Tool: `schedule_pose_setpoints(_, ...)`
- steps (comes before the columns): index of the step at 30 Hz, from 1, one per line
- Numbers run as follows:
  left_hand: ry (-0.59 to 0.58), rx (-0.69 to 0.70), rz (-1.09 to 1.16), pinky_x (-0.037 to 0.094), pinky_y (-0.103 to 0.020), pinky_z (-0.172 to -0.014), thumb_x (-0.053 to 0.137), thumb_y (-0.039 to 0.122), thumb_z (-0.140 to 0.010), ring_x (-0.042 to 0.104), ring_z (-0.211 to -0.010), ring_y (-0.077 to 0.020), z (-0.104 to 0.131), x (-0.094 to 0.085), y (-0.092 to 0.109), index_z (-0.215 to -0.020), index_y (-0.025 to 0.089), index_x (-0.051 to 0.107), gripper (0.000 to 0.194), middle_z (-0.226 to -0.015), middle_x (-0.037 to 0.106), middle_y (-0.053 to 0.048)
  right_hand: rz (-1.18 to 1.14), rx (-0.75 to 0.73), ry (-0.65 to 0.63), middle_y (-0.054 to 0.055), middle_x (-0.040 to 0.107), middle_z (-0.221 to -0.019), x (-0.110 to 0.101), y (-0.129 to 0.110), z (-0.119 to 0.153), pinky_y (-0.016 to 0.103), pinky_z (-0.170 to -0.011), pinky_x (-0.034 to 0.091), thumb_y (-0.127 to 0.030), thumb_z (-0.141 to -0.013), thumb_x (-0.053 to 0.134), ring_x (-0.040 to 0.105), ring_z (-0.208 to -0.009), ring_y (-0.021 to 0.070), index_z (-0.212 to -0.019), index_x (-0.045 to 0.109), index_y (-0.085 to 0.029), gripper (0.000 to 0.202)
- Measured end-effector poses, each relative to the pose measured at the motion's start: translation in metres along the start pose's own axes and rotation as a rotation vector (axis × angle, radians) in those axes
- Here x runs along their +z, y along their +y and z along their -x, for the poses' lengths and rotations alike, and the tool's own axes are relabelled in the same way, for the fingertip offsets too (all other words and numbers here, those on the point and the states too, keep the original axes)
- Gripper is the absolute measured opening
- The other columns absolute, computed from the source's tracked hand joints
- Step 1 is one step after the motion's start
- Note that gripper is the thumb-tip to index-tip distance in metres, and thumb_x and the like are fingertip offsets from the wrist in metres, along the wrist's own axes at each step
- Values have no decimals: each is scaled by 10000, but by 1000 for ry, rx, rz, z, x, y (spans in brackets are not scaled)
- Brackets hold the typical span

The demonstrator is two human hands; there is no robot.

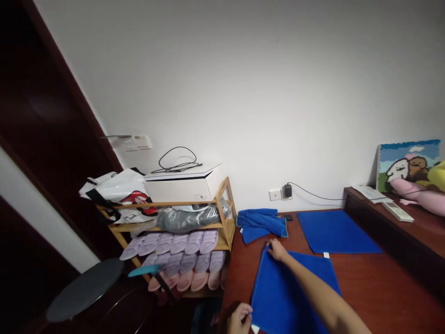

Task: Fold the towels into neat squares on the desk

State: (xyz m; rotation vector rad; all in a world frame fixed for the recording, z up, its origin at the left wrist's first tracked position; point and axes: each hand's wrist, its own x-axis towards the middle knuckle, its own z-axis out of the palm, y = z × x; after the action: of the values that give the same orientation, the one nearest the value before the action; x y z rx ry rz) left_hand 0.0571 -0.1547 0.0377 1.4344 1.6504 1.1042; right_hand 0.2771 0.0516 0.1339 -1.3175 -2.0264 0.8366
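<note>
A blue cloth (288, 292) lies spread over the reddish-brown table in front of me. My right hand (277, 250) reaches across it and pinches its far left corner. At the near left corner my left hand (240, 319) has its fingers closed on the cloth's edge, beside a small white tag (255, 329). My right forearm covers part of the cloth, and its near edge runs out of view. Just beyond my right hand lies a crumpled pile of blue cloth (262, 223). A second flat blue cloth (339, 232) lies farther back on the right.
Left of the table (392, 283) stands a wooden shoe rack (227, 232) with several slippers and a white box (181, 185). A dark round stool (85, 290) is at lower left. On a raised ledge at right lie a remote (398, 211) and pink plush toy (422, 197).
</note>
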Motion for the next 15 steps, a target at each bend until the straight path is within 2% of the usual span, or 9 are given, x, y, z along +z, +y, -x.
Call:
schedule_pose_setpoints(2, 12, 62, 33, 599, -351, -833, 678, 639, -782, 754, -851, -273, -7, -14, 24, -786, 247, 724, 395, -822, 777, -74, -102, 14, -12, 28, 652, -773, -30, 3, 4, 417, -777, 494, -395, -689, 835, 648, -826, 276, -732, 628, -266, 247)
schedule_pose_setpoints(4, 12, 145, 69, 592, -355, -806, 656, 620, -829, 733, -822, -254, -20, -31, 56, -830, 236, 731, 391, -836, 767, -66, -192, 15, -30, 19, 656, -747, -71, 7, 14, 398, -758, 503, -509, -669, 826, 637, -789, 256, -779, 666, -252, 322)
schedule_pose_setpoints(6, -9, 215, 126, 593, -358, -797, 702, 596, -813, 729, -828, -247, -40, -48, 92, -860, 231, 737, 370, -880, 769, -66, -265, 9, -39, 20, 681, -771, -119, 9, 31, 374, -760, 510, -616, -655, 810, 640, -789, 237, -858, 711, -224, 452)
schedule_pose_setpoints(8, 8, 261, 214, 595, -378, -852, 774, 565, -762, 742, -909, -261, -63, -64, 130, -911, 232, 742, 366, -943, 783, -77, -353, 1, -4, 34, 718, -836, -166, 6, 54, 357, -792, 513, -663, -655, 813, 651, -826, 224, -922, 743, -197, 541)
schedule_pose_setpoints(11, 16, 332, 312, 589, -402, -931, 861, 498, -699, 748, -1006, -271, -98, -79, 190, -991, 228, 744, 415, -1038, 796, -100, -484, -18, 140, 36, 743, -890, -223, -8, 90, 337, -833, 505, -636, -652, 863, 657, -861, 204, -955, 770, -192, 545)
schedule_pose_setpoints(13, 12, 393, 327, 593, -408, -935, 884, 481, -691, 752, -1010, -270, -117, -83, 229, -1006, 216, 754, 431, -1047, 802, -111, -548, -31, 257, 12, 734, -850, -248, -22, 110, 318, -813, 502, -605, -630, 902, 653, -833, 185, -952, 777, -204, 529)
schedule_pose_setpoints(15, 17, 464, 327, 608, -412, -894, 906, 483, -671, 760, -964, -271, -134, -82, 264, -982, 201, 769, 442, -1006, 807, -119, -634, -45, 369, -2, 723, -819, -264, -36, 122, 297, -759, 500, -585, -609, 928, 649, -794, 169, -944, 777, -213, 523)
